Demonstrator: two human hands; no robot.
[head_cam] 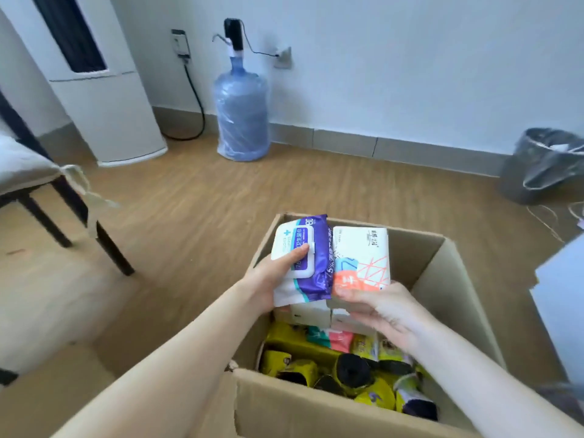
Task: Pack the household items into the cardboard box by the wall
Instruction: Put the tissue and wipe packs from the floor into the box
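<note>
— What have you got in your hands?

— Two packs, side by side above the open cardboard box (439, 257). My left hand (271, 276) is clamped on the purple wet-wipes pack (308, 263): thumb pressed across its white flip lid, the other fingers hidden behind it. My right hand (379, 306) grips the white tissue pack (363, 263) at its lower edge, thumb on the orange part of the wrapper, fingers curled underneath.

— Do the packs touch?

— Their long edges meet, the purple one left, the white one right. Both stand nearly upright, tilted a little away from me, over the far half of the box.

— And below them?

— More white packs (311, 312) sit just under my hands, and it looks as if the two I hold rest against them, though I cannot tell for sure. Nearer to me the box holds yellow packets (294, 339), a pink-and-teal pack (335, 338) and rolls of black bags (352, 371) — all jumbled together.

— Where does the box stand?

— On the wooden floor (196, 197), right in front of me, its flaps open. The wall is well beyond it; against that wall stands a blue water jug (241, 115) wrapped in clear film, with a pump on top. A grey bin (540, 165) with a liner sits far right, a dark chair (63, 200) with a cushion to the left.
</note>
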